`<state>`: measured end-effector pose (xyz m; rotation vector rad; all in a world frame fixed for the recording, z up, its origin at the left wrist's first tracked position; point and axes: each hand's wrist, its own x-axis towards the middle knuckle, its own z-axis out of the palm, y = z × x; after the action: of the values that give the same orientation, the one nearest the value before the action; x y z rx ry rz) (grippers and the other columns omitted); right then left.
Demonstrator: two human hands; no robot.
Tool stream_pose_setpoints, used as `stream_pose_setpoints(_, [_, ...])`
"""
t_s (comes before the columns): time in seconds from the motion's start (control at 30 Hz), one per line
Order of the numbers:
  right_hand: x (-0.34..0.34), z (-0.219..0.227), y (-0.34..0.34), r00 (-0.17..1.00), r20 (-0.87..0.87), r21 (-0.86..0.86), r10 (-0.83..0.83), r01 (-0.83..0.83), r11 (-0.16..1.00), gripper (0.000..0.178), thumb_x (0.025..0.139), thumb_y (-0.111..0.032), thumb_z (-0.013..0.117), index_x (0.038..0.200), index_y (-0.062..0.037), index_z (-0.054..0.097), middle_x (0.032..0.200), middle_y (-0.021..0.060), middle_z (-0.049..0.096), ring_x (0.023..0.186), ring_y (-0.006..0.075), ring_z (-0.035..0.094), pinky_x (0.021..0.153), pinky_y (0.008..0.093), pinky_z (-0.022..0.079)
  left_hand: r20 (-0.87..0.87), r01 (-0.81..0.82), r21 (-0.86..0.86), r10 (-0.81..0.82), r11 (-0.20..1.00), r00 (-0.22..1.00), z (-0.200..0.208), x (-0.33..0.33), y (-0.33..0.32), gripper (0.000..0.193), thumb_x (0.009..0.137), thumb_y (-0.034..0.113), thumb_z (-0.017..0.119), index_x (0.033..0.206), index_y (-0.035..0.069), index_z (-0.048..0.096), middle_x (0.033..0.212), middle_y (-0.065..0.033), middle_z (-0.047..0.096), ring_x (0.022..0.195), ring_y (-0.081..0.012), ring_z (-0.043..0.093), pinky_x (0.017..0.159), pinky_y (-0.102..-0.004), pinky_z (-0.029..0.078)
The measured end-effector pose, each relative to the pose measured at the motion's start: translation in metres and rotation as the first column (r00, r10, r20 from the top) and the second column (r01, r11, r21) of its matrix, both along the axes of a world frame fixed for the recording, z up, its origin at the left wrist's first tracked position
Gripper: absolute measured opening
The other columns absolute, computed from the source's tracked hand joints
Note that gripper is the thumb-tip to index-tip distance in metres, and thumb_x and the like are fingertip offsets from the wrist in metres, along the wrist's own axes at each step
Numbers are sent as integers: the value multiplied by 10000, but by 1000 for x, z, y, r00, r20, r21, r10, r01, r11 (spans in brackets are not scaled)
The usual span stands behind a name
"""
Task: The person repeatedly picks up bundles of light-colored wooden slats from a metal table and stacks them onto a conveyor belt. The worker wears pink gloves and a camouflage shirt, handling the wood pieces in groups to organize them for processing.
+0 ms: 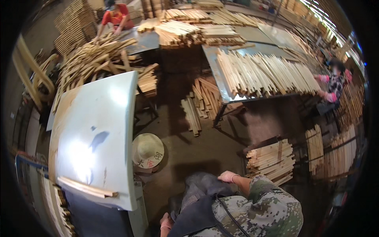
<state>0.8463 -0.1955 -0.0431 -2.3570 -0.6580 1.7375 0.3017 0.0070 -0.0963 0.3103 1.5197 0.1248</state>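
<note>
A dark grey apron [201, 193] spreads over my lap, bunched between my two hands. My right hand [227, 176], in a pale pink glove, reaches out from a camouflage sleeve [272, 199] to the apron's far right edge. Its fingers are curled against the cloth there. Low in the picture, my left hand [166, 222] is at the apron's left side, also in a pink glove. Its fingers are largely hidden. On the pale metal-topped table [114, 130] to my left lie a few thin wooden strips [87, 187], apart from both hands.
A straw hat [148, 151] rests beside the left table. Wooden strips [268, 75] cover a table ahead, where a co-worker [331, 87] handles them. Another person in red [117, 17] works by a loose wood heap [85, 59]. Stacked wood [271, 162] stands near my right.
</note>
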Motion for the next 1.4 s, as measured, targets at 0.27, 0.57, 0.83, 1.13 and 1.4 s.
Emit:
stream_pose_setpoints(0.27, [114, 15, -6, 934, 78, 67, -348, 343, 937, 409, 1002, -426, 634, 1069, -46, 769, 1004, 110, 763, 897, 257, 701, 794, 430, 555, -323, 243, 179, -177, 953, 930, 84, 230, 89, 330, 971, 347, 700, 999, 19, 714, 796, -47, 570, 701, -221, 535, 653, -400, 423])
stream_pose_setpoints(0.57, [129, 22, 25, 755, -148, 97, -639, 654, 750, 361, 996, -338, 666, 962, 12, 744, 865, 90, 708, 796, 212, 638, 753, 378, 511, -295, 612, 136, -558, 779, 775, 105, 319, 156, 528, 975, 410, 728, 1303, -4, 727, 1201, -154, 768, 1035, -315, 701, 939, -452, 540])
stream_pose_setpoints(0.83, [161, -48, 34, 983, 184, 259, -1, -48, 965, 442, 1037, -398, 522, 1116, -36, 764, 1164, 204, 759, 1209, 400, 672, 1023, 462, 524, -548, 964, 151, -830, -218, -102, -64, 329, 248, 575, 966, 415, 718, 1373, 10, 710, 1428, -187, 697, 1325, -298, 663, 1086, -448, 496])
stream_pose_setpoints(1.13, [252, 24, 224, 495, 64, -110, -867, 867, 487, 240, 957, -330, 739, 955, -90, 755, 788, 97, 672, 581, 196, 530, 558, 405, 475, -327, 701, 165, -632, 694, 702, 62, 499, 459, 629, 991, 548, 554, 1255, 19, 771, 1309, -235, 738, 1257, -368, 687, 1073, -491, 510])
stream_pose_setpoints(1.4, [299, 127, 492, 848, -173, 189, -501, 528, 828, 234, 1032, -234, 601, 837, -107, 610, 711, -40, 521, 614, 97, 486, 560, 294, 379, -114, 553, 447, -569, 703, 815, 105, 562, 609, 556, 1012, 437, 646, 1357, 10, 731, 1400, -131, 735, 1318, -276, 660, 1110, -409, 487])
